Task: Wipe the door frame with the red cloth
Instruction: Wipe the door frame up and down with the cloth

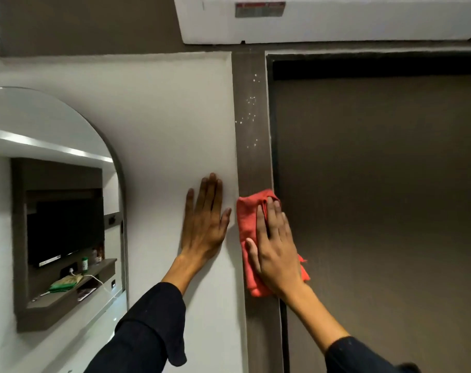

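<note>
White wall (161,117) fills the left of the view, meeting a brown door frame (251,117) whose upright strip runs down the middle, with the brown door (377,197) to its right. Pale specks dot the upper part of the strip. The right hand (276,246) lies flat, fingers stretched out, pressing the red cloth (246,224) against the frame low on the strip; the cloth is pinned under the palm rather than pinched, and its edges spill out on both sides. The left hand (204,224) rests open and empty on the wall just beside the frame's left edge. An arched mirror (53,184) hangs at the far left, and a white unit (336,22) sits above the frame's top edge.
</note>
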